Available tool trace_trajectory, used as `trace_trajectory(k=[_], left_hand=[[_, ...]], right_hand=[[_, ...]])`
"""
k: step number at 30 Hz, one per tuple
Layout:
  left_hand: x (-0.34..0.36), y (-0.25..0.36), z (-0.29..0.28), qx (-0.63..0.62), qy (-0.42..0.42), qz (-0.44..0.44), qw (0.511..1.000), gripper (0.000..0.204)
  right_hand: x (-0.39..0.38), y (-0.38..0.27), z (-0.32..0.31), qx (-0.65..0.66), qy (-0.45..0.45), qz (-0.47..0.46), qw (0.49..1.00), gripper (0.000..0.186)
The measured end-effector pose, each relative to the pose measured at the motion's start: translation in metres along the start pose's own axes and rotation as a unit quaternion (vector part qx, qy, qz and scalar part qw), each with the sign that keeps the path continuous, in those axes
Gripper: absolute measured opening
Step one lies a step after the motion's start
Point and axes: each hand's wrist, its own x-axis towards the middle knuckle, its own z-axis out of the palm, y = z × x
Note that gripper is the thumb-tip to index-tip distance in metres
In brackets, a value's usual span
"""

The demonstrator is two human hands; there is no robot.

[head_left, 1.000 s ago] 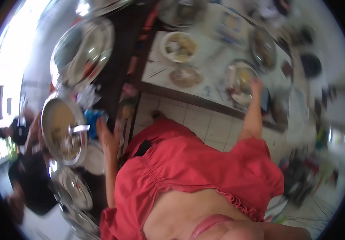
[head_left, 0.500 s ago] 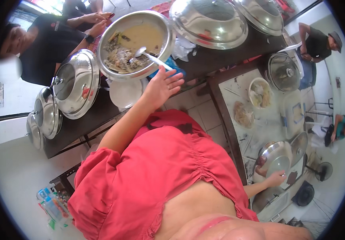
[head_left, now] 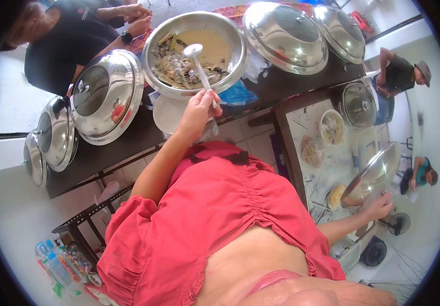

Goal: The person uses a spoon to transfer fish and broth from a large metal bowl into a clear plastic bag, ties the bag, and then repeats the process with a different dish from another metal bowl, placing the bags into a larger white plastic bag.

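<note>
My left hand is closed around the white handle of a serving spoon. The spoon's bowl sits over a wide steel pan of brownish broth with chunks of food. At the right, my right hand grips a domed steel lid near its edge or knob; which one I cannot make out. The lid is tilted up above the side table. Just below my left hand's pan lies a pale plate, partly covered by my wrist, with clear plastic beside it.
Lidded steel pans line the dark table on both sides. A blue plastic bag lies by the open pan. The side table bears a bowl of food and a bagged item. A seated person faces the table; others stand right.
My left hand, open beside the spoon before, has closed on its handle, and the spoon has risen. My right hand has moved up and away to the right with the lid, now tilted.
</note>
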Motion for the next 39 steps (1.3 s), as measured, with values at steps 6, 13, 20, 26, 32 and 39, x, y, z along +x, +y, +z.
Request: trace_trajectory(k=[6, 13, 20, 26, 32, 39], left_hand=[[-0.035, 0.021, -0.036, 0.209, 0.034, 0.076, 0.974, 0.027], [-0.124, 0.029, -0.082, 0.244, 0.011, 0.069, 0.967, 0.027], [-0.184, -0.001, -0.121, 0.194, 0.064, 0.031, 0.978, 0.031], [-0.238, -0.024, -0.142, 0.14, 0.145, 0.037, 0.979, 0.028], [-0.304, -0.087, -0.156, 0.032, 0.32, 0.067, 0.945, 0.029], [-0.33, -0.191, -0.185, -0.002, 0.558, 0.048, 0.828, 0.027]], right_hand=[[-0.011, -0.08, 0.027, 0.077, -0.057, -0.115, 0.989, 0.028], [-0.104, -0.309, 0.08, 0.337, -0.243, -0.345, 0.842, 0.015], [-0.225, -0.504, 0.177, 0.35, -0.348, -0.521, 0.696, 0.026], [-0.279, -0.557, 0.225, 0.302, -0.388, -0.555, 0.671, 0.035], [-0.292, -0.551, 0.238, 0.348, -0.4, -0.559, 0.637, 0.034], [-0.271, -0.542, 0.266, 0.292, -0.449, -0.561, 0.631, 0.044]])
